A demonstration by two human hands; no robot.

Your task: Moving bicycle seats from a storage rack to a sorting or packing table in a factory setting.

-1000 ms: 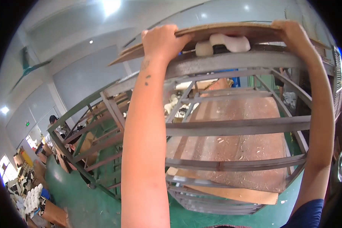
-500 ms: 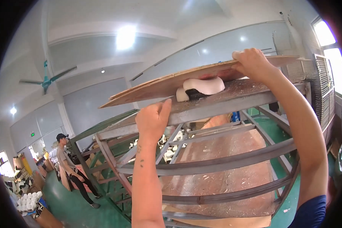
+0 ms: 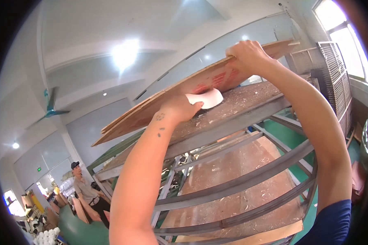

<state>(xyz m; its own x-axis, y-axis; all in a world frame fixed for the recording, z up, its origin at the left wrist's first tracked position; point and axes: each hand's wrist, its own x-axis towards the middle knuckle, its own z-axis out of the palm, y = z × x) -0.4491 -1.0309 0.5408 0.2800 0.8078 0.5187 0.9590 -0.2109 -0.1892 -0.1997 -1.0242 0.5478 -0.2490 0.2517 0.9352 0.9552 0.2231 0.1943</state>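
Note:
My right hand [image 3: 249, 55] is closed over the upper edge of a thin plywood board [image 3: 167, 94] and holds it tilted up. Red marks show on the board's underside. Beneath it a white, curved, padded-looking piece [image 3: 210, 99] lies on the top shelf [image 3: 249, 98] of a metal rack. Against the end of this piece, my left hand [image 3: 182, 108] is closed with its thumb on the near side; its other fingers are mostly hidden. Chips and dust litter the shelf.
Grey metal bars [image 3: 241, 185] of the rack cross below my arms. A lower wooden panel [image 3: 233, 179] is strewn with chips. At left stands a person in a cap [image 3: 90, 194], near white goods [image 3: 49, 236]. A slatted rack [image 3: 335, 75] is at right.
My left hand has moved from the shelf's front edge to the white piece. The board's right side has risen in my right hand, and the view has shifted.

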